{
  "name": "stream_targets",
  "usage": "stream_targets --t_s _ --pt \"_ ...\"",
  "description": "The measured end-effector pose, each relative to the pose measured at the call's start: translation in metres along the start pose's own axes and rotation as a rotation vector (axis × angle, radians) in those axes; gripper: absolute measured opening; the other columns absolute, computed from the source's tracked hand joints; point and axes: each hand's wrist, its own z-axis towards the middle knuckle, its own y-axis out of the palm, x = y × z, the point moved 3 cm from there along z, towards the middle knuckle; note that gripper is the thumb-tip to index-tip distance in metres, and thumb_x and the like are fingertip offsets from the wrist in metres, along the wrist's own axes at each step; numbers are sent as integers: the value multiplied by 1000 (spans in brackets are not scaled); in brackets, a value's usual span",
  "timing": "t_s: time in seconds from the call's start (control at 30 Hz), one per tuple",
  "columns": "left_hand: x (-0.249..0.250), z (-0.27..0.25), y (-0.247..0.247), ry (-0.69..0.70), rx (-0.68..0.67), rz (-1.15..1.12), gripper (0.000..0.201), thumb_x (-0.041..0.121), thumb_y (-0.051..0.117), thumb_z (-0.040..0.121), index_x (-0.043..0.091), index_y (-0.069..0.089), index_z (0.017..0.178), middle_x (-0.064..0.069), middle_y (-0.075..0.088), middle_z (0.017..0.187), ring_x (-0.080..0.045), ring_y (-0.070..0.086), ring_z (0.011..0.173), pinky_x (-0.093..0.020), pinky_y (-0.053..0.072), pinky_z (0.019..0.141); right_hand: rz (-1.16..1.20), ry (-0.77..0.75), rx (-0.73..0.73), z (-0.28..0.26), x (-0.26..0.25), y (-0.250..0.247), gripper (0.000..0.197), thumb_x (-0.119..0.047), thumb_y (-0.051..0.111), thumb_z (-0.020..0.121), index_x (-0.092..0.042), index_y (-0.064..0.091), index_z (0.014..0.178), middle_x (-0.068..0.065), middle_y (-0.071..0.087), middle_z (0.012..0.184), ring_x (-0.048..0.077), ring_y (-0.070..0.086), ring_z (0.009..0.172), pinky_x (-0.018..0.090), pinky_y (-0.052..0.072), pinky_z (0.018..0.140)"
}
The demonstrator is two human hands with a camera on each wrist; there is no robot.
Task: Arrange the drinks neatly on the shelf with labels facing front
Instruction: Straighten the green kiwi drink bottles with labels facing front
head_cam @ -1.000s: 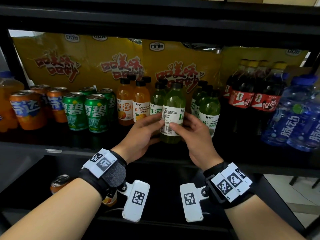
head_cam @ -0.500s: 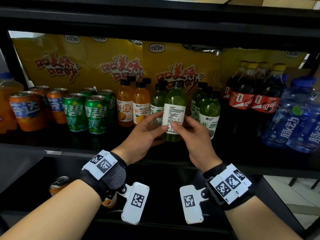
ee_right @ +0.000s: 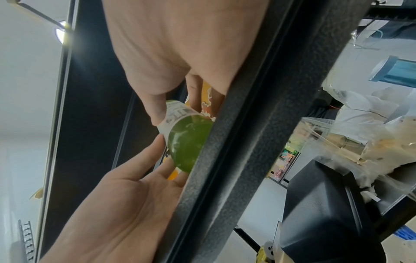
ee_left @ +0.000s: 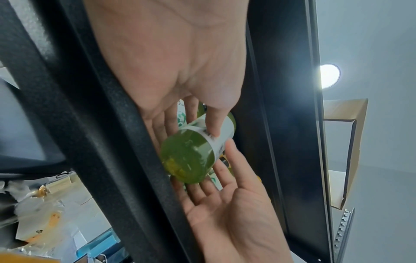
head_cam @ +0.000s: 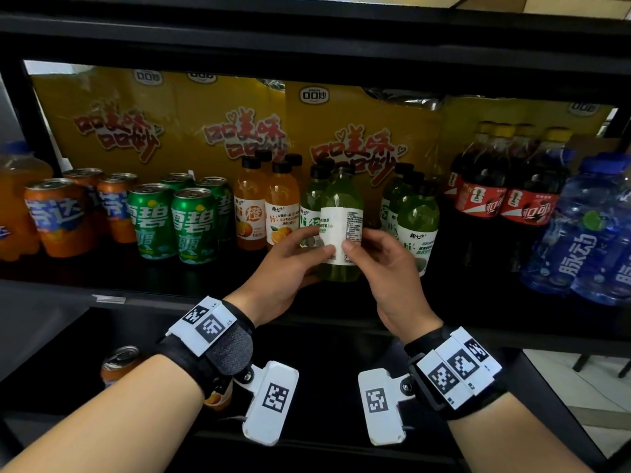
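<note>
Two hands meet at the front edge of a black shelf (head_cam: 205,291): the left hand (head_cam: 290,268) and the right hand (head_cam: 386,268) both curl thumb and fingers around a green drink bottle (head_cam: 341,230), held upright just above the shelf, its fine-print label side facing out. Behind stand more green bottles (head_cam: 416,220), orange juice bottles (head_cam: 266,213), green cans (head_cam: 174,223), orange cans (head_cam: 58,216), cola bottles (head_cam: 505,189) and blue bottles (head_cam: 587,240).

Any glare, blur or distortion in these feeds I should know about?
Head view: wide-angle bending at the shelf edges, the green bottle label readable. Left wrist view: ceiling lamp flares, left hand fills the top. Right wrist view: shelf rail blocks half the bottle, background soft.
</note>
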Motion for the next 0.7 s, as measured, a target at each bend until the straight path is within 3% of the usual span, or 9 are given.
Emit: stream_targets --t_s 0.1,0.23,0.33,0.4,0.57,0.7 --pt "-1 -1 -2 46 1 21 41 15 73 91 30 61 127 -2 75 118 -18 73 107 -33 59 85 -43 -15 -27 -1 -1 0 29 -22 82 88 -30 73 114 -4 78 113 15 73 109 30 59 92" --pt "1 0 -1 26 -38 5 35 15 65 97 39 65 123 2 75 117 -18 73 105 -41 60 88 -24 -3 -37 0 2 1 31 -16 78 92 -30 70 118 1 78 116 20 73 111 39 57 99" --pt "3 1 -1 2 -41 -53 35 11 55 101 38 69 119 0 74 118 -23 74 99 -41 62 83 38 40 55 2 6 -2 38 -12 78 91 -20 58 121 8 75 115 19 74 106 43 59 98" --pt "3 1 -2 7 -33 -50 37 7 54 101 37 68 118 0 73 121 -25 74 100 -42 63 84 33 60 66 2 7 -2 34 -12 77 91 -16 58 118 9 76 113 19 75 104 45 59 99" --pt "2 -3 -1 39 -34 17 42 4 62 97 35 64 125 -4 75 117 -23 72 108 -41 61 87 14 51 13 1 5 2 35 -20 82 87 -19 64 117 1 78 113 17 74 107 41 58 97" --pt "1 -4 1 42 -30 36 49 5 66 96 23 57 141 -7 70 127 -23 69 116 -45 57 98 -33 10 18 1 3 3 29 -29 81 88 -24 70 114 -3 78 112 15 74 107 39 59 96"
